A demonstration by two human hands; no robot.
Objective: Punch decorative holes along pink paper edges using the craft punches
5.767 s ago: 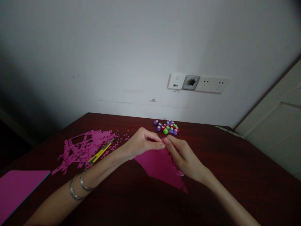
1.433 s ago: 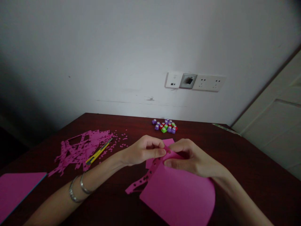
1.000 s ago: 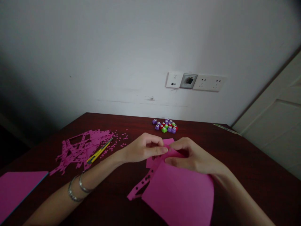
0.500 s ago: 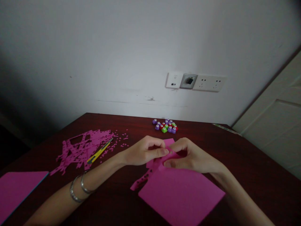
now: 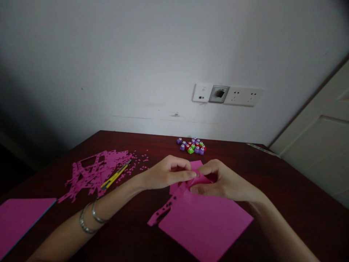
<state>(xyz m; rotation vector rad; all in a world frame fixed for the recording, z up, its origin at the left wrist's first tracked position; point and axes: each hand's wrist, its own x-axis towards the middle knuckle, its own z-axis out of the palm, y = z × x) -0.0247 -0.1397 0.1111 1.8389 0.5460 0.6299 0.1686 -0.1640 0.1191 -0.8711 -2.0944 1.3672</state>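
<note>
A pink sheet of paper [image 5: 204, 222] is gripped near its far edge by both hands. My left hand [image 5: 166, 173] pinches the paper between thumb and fingers. Close beside it, my right hand [image 5: 222, 182] also pinches it, thumb on the near side. A narrow strip [image 5: 160, 213] with punched holes hangs along the sheet's left edge, partly parted from it. Another pink piece of paper [image 5: 196, 164] shows just behind the fingers. The fingertips hide the spot where the strip meets the sheet.
At left lies a heap of punched pink strips [image 5: 95, 167] with tiny cut-outs [image 5: 140, 158] scattered beside it. A yellow utility knife [image 5: 116, 175] rests on the heap's edge. Several small purple, red and green craft punches [image 5: 191, 148] stand near the wall. A pink paper stack [image 5: 24, 222] lies front left.
The strip's free end has swung slightly left, away from the sheet. The sheet has shifted a little left, while both hands keep nearly the same place and hold.
</note>
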